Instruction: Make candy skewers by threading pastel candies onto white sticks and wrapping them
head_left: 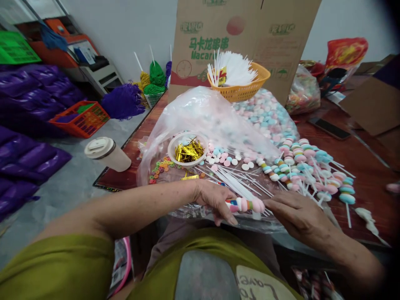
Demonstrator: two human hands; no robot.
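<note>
My left hand (217,200) is closed around the left end of a candy skewer (246,205), which has pink and white rounds and a small colourful label. At the skewer's right end are the fingertips of my right hand (292,208), held close together; whether they grip a stick there is hidden. Loose white sticks (239,183) lie just behind my hands. A white bowl (171,153) holds gold twist ties (189,151). Loose pink, white and blue candies (223,157) lie beside it, and small ring candies (161,168) sit to its left.
Finished-looking skewers (300,156) are piled at right. Behind, a plastic bag (200,106) of candies spreads over the table (371,179), below an orange basket (246,92) of white sticks and a carton (200,46). A lidded cup (114,156) stands left; a phone (329,128) lies right.
</note>
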